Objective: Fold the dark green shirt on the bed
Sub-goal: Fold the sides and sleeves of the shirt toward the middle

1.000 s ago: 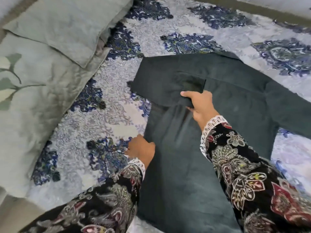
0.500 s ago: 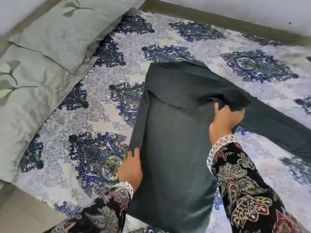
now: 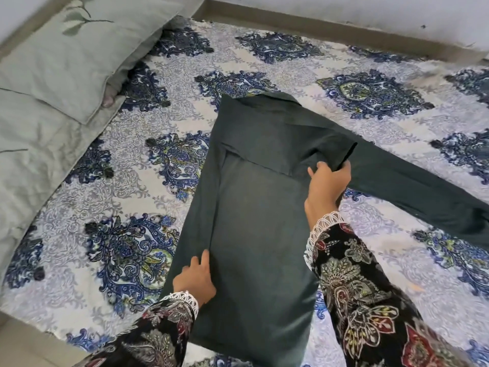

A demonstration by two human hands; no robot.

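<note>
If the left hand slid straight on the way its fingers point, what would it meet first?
The left hand lies flat on the dark green shirt, fingers pointing up the bed. It would probably meet the folded-over sleeve first.

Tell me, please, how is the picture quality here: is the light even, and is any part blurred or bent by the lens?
Head view: the light is soft and even, with no glare on the dark green shirt; the near patterned sleeves at the bottom edge look smeared, while the right hand and left hand are fairly sharp; the wide lens tilts the bed frame edge.
</note>
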